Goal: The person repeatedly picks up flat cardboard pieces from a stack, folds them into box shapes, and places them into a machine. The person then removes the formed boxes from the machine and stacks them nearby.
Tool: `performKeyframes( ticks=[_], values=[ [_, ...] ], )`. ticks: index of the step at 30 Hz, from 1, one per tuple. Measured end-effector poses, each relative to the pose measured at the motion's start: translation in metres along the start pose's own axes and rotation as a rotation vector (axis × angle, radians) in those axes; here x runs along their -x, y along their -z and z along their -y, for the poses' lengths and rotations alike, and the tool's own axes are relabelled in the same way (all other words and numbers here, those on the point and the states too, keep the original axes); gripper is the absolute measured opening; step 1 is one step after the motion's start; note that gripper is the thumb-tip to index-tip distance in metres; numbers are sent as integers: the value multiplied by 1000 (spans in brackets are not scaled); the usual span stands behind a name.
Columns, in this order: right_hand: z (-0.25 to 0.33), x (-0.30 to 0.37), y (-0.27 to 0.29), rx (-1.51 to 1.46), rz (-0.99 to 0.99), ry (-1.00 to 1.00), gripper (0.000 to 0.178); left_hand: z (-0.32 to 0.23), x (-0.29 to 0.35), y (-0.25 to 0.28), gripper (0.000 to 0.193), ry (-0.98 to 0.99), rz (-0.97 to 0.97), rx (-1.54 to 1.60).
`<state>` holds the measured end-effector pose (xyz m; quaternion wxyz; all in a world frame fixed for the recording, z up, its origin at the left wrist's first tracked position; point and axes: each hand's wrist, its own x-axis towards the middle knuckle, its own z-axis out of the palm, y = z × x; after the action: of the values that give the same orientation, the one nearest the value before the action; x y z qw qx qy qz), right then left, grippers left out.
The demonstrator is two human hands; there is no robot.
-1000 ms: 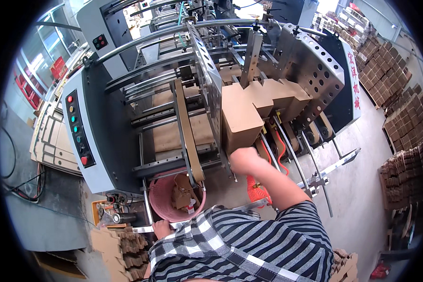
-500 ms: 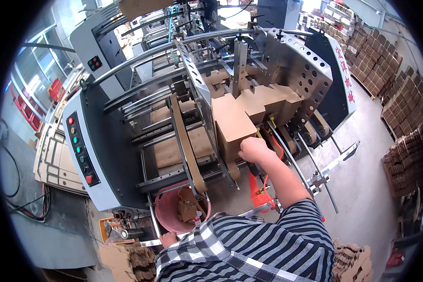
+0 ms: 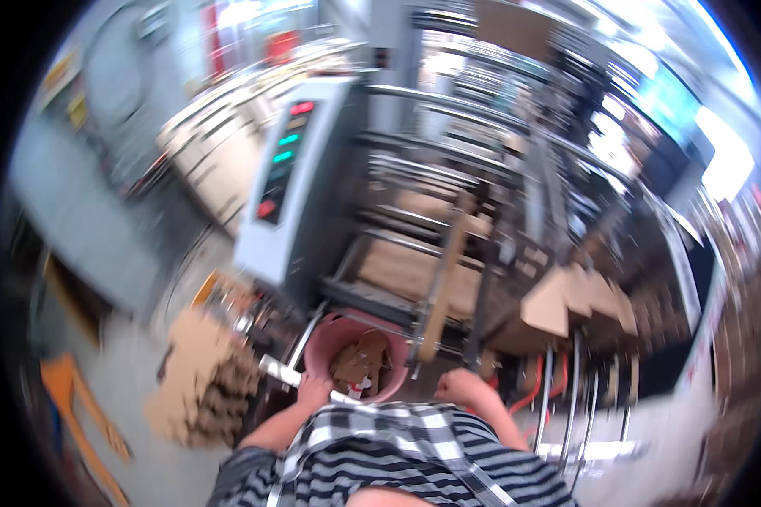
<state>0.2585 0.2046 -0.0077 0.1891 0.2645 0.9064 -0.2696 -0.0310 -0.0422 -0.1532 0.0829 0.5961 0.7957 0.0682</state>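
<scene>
The picture is smeared by motion. My left hand (image 3: 314,390) is closed over a pale metal bar (image 3: 279,370) along the front of a machine. My right hand (image 3: 465,389) is curled into a loose fist near my waist, with nothing visible in it. Between and just beyond my hands stands a pink bucket (image 3: 314,348) holding torn cardboard scraps (image 3: 365,359) and a small white and red item. Farther right, a stack of brown cardboard blanks (image 3: 558,306) sits in the machine's feeder, apart from my right hand.
The machine's grey control panel (image 3: 262,245) has red and green buttons. Beside a belt (image 3: 446,296) run metal rods. Stacked cardboard blanks (image 3: 203,363) lie on the left, near an orange frame (image 3: 68,397) on the floor. Red hoses (image 3: 528,393) hang at the right.
My view has swung to the left. My right hand has come away from the cardboard stack, back toward my body. My left hand stays at the metal bar.
</scene>
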Motion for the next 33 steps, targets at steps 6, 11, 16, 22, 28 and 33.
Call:
performKeyframes(
  ticks=[6, 11, 16, 22, 28, 33],
  values=[
    [82, -6, 1, -64, 211, 132, 32, -13, 14, 9, 49, 16, -48, 136],
    [88, -40, -10, 200, 369, 246, 34, -31, 66, 1, 84, 377, -81, 224],
    [116, -52, -15, 134, 427, 320, 33, -21, 130, 7, 72, 828, -307, 243],
    [157, -60, -11, 151, 370, 474, 30, 23, 217, -20, 43, 1396, -376, 238],
    [196, -88, -23, 187, 371, 496, 28, 52, 291, -22, 39, 1727, -596, 241],
    [244, -131, -38, 195, 170, 658, 25, 131, 334, 7, 52, 1838, -950, 194]
  ],
)
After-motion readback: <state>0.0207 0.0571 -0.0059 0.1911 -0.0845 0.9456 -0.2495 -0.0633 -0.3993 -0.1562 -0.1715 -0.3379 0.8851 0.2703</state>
